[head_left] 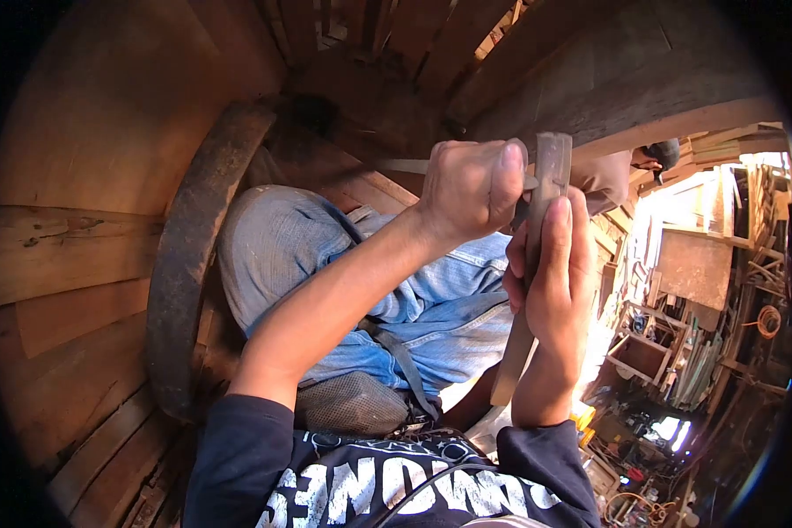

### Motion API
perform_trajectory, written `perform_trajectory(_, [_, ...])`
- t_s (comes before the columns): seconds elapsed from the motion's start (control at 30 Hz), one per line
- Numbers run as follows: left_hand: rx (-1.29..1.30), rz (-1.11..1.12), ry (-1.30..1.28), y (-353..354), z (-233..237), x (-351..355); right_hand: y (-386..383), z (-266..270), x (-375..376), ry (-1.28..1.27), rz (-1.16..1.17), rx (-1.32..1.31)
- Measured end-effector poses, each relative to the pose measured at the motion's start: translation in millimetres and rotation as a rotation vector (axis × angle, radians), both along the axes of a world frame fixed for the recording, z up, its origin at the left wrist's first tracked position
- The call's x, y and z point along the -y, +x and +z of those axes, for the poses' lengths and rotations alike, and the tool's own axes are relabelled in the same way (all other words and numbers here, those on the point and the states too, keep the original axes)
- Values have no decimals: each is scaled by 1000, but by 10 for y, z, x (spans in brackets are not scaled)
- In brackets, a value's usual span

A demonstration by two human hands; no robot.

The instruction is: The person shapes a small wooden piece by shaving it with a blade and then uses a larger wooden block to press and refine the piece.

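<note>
Step in hand – tool work at the upper part of a wooden strip [523, 330], by the look of it; the exact cut or stroke cannot be told.

Hands: apart, near one another, both closed. Left hand [471, 189] – clenched round a thin tool [405, 165], part of which juts out on the far side from the strip; its kind cannot be made out. At the thumb side of this fist a small pointed end shows close to the strip; contact is uncertain. Right hand [559, 277] – clamped on the strip about its middle, fingers pointing towards its upper end.

Strip: narrow, straight, grey-brown, squared at the upper end; a small dark nick or mark on the face just above the right fingertips; lower part paler, plain. Held aloft over the lap, slanting, lower end beside the right forearm. Upper end appears before the lower edge of a broad plank [678, 123] – touching or apart, cannot tell.

Next move, as judged: calls for a steady right grip, the tool squared to the marked face, right fingertips kept below the working spot.

Surroundings: curved dark timber [185, 264] beside a denim-clad knee [268, 233]; another person in a dark cap [665, 153], beyond the strip.
</note>
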State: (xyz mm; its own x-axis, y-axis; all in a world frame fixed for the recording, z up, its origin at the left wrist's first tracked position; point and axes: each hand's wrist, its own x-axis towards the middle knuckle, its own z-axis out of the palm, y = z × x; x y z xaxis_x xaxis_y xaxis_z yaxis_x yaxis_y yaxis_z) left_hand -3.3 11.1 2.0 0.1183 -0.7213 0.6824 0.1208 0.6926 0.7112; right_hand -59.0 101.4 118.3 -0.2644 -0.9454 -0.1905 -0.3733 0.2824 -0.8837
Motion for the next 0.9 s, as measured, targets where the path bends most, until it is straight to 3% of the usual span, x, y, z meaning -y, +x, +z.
perform_trajectory(0.47, [-3, -16, -8, 12, 11, -6, 43, 33, 70, -68, 44, -86])
perform_trajectory(0.57, [30, -15, -19, 4, -28, 7, 10, 31, -13, -10, 15, 35])
perform_trajectory(0.9, [-19, -12, -4, -11, -25, 4, -11, 50, 42, 58, 10, 93])
